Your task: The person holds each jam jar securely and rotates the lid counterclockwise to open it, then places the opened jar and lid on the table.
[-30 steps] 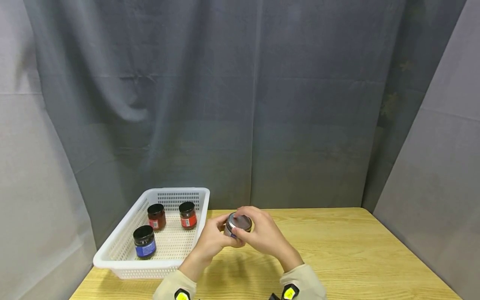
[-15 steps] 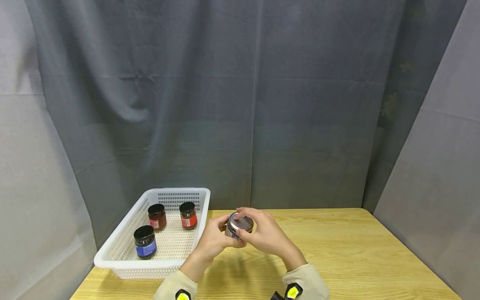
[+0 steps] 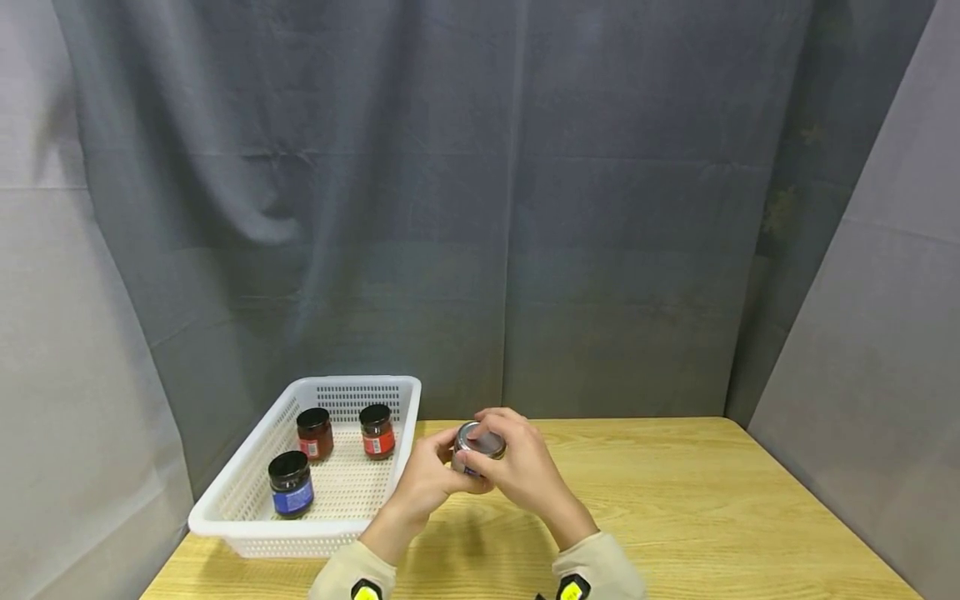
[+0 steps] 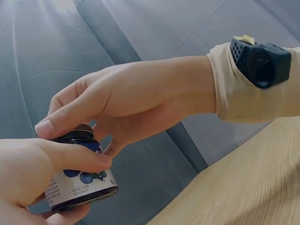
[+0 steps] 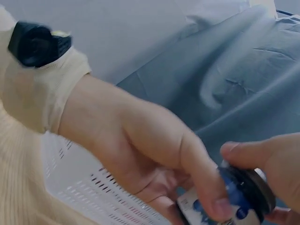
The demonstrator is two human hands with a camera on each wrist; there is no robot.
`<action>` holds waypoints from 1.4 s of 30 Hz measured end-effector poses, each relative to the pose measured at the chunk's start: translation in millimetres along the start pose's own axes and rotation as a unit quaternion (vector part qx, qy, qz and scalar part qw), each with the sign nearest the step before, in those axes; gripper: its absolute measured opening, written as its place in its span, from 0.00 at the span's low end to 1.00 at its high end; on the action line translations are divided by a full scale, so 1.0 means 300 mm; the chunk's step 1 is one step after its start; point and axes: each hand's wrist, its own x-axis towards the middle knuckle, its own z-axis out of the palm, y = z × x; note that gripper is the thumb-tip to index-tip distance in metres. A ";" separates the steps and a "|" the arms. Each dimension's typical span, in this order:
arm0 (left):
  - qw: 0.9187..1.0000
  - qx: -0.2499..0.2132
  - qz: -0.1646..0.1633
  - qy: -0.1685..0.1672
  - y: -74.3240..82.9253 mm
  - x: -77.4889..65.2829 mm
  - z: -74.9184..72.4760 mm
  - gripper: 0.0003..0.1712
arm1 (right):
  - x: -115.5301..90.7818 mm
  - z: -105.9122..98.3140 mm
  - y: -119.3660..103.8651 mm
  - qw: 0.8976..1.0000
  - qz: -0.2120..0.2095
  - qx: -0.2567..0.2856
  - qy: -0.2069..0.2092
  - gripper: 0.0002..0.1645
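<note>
A small glass jar (image 4: 80, 187) with a dark lid and a blueberry label is held upright-ish, slightly tilted, above the table. My left hand (image 3: 431, 479) grips its body, thumb across the label in the left wrist view. From the right, my right hand (image 3: 525, 458) pinches the lid (image 3: 483, 442) between thumb and fingers at its edge. The right wrist view shows the jar's blue and white label (image 5: 234, 197) partly behind the left thumb. Part of the lid is covered by the right fingers.
Left of the hands, a white perforated basket (image 3: 352, 527) stands on the wooden table (image 3: 712, 500). Inside are a blue-labelled jar (image 3: 290, 485) and two red-labelled jars, one at the back left (image 3: 314, 433) and another at the right (image 3: 377, 432). Grey cloth (image 3: 600, 250) hangs behind.
My right hand first shifted slightly right, then its wrist swung back left as thumb and fingers turned around the lid. The left hand and the jar have barely moved.
</note>
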 end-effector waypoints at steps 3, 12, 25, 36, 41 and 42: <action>1.000 0.015 0.007 0.002 -0.006 0.004 0.003 0.34 | 0.002 -0.005 0.004 1.000 0.016 0.004 -0.007 0.11; 0.999 0.038 0.013 -0.001 -0.030 0.017 0.016 0.38 | 0.004 -0.073 0.050 0.991 0.059 0.049 -0.112 0.11; 0.999 0.039 0.002 -0.002 -0.045 0.043 0.043 0.38 | 0.016 -0.111 0.099 0.988 0.020 0.050 -0.148 0.23; 0.999 0.029 -0.001 0.031 -0.069 0.076 0.061 0.39 | 0.018 -0.104 0.157 0.974 0.051 0.140 -0.170 0.27; 0.998 0.037 -0.013 0.041 -0.075 0.100 0.071 0.38 | 0.013 -0.119 0.197 0.976 0.053 0.144 -0.152 0.24; 0.998 0.039 -0.014 0.043 -0.076 0.105 0.072 0.38 | 0.013 -0.122 0.205 0.976 0.053 0.153 -0.146 0.24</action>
